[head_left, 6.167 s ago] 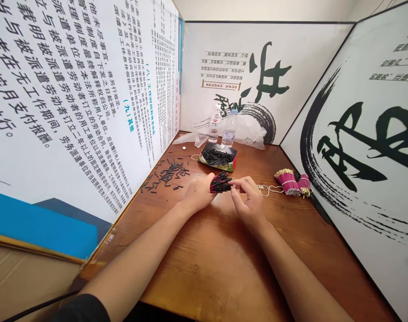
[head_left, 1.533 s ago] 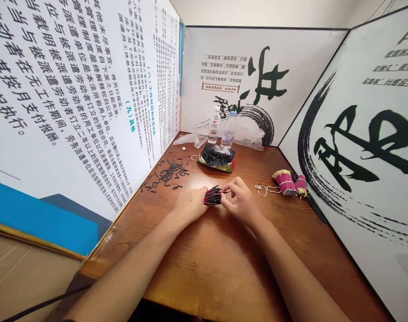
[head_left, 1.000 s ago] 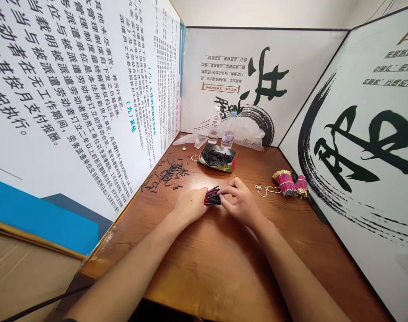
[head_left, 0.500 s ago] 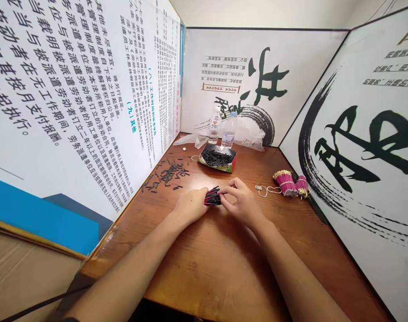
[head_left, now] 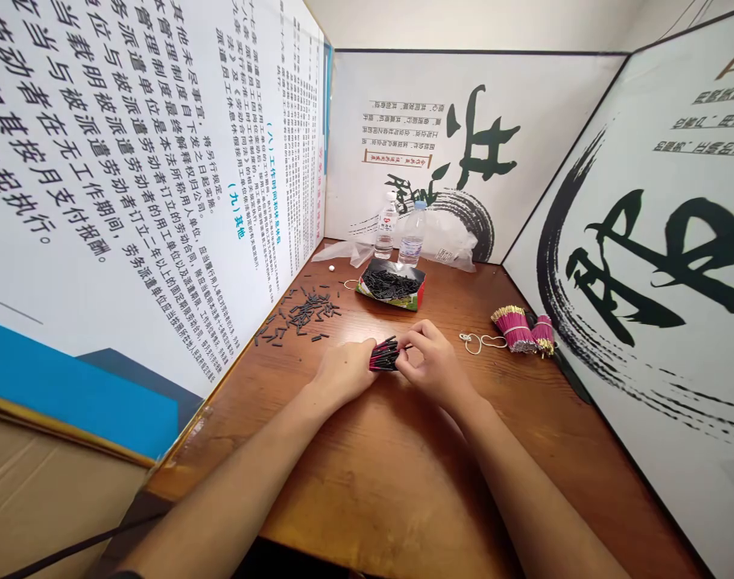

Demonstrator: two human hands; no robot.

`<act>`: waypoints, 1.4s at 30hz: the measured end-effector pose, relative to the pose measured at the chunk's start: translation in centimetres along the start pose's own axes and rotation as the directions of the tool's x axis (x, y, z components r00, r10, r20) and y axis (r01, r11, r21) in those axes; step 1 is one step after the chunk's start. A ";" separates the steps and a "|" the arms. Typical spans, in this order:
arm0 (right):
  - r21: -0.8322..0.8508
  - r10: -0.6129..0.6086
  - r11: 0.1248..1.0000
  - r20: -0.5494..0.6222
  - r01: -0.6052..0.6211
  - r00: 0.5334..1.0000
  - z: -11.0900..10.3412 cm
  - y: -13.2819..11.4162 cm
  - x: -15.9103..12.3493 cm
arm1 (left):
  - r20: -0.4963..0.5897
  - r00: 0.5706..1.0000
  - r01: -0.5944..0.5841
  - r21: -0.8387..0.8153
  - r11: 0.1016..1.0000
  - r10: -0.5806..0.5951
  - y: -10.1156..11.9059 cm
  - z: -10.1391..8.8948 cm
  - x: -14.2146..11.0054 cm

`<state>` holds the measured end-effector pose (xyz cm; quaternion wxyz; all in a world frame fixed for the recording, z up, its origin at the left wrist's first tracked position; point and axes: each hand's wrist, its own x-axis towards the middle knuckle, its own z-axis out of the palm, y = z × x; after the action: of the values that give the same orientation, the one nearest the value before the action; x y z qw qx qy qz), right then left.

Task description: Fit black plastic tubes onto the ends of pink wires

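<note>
My left hand (head_left: 344,371) is closed around a bundle of thin red wires with black sleeves (head_left: 384,355) over their ends. The sleeved ends point right, toward my right hand (head_left: 432,362), whose thumb and forefinger pinch at the tip of one black sleeve. My left fingers are mostly hidden behind the bundle. Loose black sleeves (head_left: 306,314) lie scattered on the wooden table (head_left: 367,482) to the left. Beyond my hands sits an open box (head_left: 412,302) filled with more small black pieces.
Two water bottles (head_left: 411,237) stand behind the box, beside crumpled clear plastic (head_left: 457,241). At the right lie two tied bundles of magenta wires (head_left: 516,331) with metal ends, near a white string loop (head_left: 473,344). Printed panels (head_left: 391,80) enclose the table on three sides.
My right fingertips have shifted slightly at the bundle's right end, and a sleeve there sticks out farther right. My left hand has barely moved.
</note>
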<state>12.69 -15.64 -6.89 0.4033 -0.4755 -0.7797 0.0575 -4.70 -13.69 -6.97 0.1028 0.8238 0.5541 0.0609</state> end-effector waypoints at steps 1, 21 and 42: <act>-0.006 0.009 1.000 -0.003 -0.009 1.000 0.0 0.0 0.0 | -0.004 1.000 -0.003 0.001 1.000 0.003 0.0 0.0 0.0; -0.286 0.127 0.951 0.020 -0.116 0.992 -0.3 -0.9 -0.2 | -0.002 1.000 -0.025 0.029 0.999 0.025 0.5 -0.1 -0.2; -0.114 0.174 0.977 -0.044 -0.178 0.984 -0.3 -0.2 -0.2 | 0.037 0.997 0.069 -0.044 0.997 -0.068 0.2 -1.0 -0.3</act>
<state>12.81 -15.98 -6.69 0.3810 -0.5664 -0.7298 0.0388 -4.82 -13.95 -5.95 0.1331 0.8028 0.5786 0.0554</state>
